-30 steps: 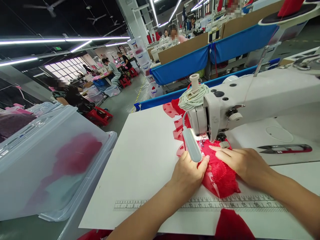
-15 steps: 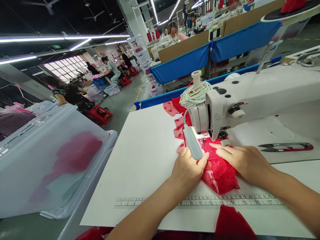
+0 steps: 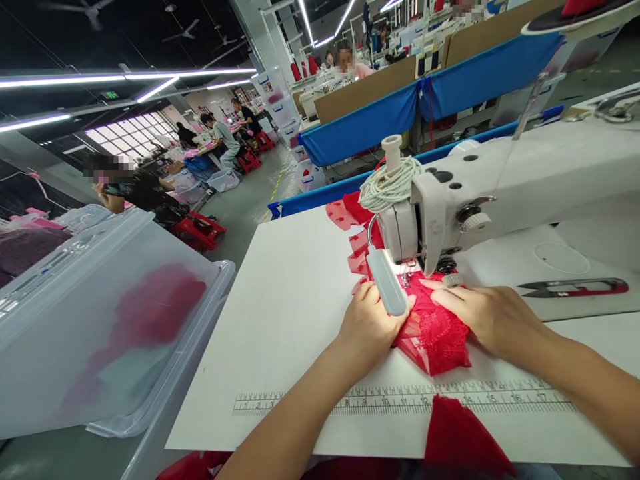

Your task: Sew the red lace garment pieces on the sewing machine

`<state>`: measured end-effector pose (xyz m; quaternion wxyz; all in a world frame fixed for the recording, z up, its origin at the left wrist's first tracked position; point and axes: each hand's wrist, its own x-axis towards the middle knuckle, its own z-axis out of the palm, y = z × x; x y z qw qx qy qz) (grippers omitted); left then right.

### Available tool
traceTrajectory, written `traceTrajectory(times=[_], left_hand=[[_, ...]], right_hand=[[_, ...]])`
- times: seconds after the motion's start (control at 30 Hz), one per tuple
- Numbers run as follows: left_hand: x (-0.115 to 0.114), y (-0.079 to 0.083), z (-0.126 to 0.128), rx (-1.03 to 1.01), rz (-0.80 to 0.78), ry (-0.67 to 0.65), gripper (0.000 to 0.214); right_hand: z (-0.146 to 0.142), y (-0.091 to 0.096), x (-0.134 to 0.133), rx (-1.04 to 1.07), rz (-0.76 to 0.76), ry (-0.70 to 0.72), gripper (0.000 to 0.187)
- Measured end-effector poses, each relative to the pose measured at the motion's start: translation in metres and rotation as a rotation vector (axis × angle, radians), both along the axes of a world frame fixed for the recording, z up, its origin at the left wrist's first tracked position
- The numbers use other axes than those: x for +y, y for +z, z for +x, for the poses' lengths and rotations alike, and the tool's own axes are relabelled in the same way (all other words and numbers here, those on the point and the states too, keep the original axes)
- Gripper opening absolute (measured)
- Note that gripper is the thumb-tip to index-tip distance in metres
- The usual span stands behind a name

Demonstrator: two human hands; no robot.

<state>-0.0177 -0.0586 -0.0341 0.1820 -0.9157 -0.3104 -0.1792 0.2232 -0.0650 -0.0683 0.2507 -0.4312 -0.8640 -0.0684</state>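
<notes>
A red lace fabric piece (image 3: 443, 337) lies under the needle area of a white sewing machine (image 3: 515, 193). Its sheer left edge runs to my left hand (image 3: 373, 327), whose thumb and fingers are closed on the cloth; a grey lamp (image 3: 390, 287) covers part of them. On the other side my right hand (image 3: 493, 320) rests with its fingers stretched forward over the lace, close to the presser foot (image 3: 406, 280). Sheer red ruffles (image 3: 357, 253) spread behind the lamp on the white table (image 3: 280, 300).
Thread snips (image 3: 575, 287) lie on the machine bed at right. A printed ruler (image 3: 400, 402) crosses the table front, with red cloth (image 3: 465, 440) hanging at the edge. Clear plastic bins (image 3: 100, 333) stand at left. Co-workers sit farther back.
The lace has shifted slightly up and left toward the needle, and both hands have moved a little with it. At left, a co-worker's hand has risen toward the head.
</notes>
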Motion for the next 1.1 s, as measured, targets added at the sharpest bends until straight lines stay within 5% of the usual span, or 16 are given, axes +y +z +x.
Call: traceTrajectory(times=[0.27, 0.53, 1.1], left_hand=[[0.002, 0.002, 0.003, -0.034, 0.086, -0.044, 0.020], [-0.013, 0.006, 0.009, 0.048, -0.054, -0.086, 0.034], [-0.021, -0.003, 0.000, -0.009, -0.060, -0.073, 0.030]], right_hand=[[0.001, -0.001, 0.001, 0.059, 0.009, 0.045, 0.029], [0.000, -0.008, 0.000, 0.085, 0.062, 0.140, 0.030], [-0.004, 0.006, -0.003, 0.104, 0.046, 0.158, 0.027]])
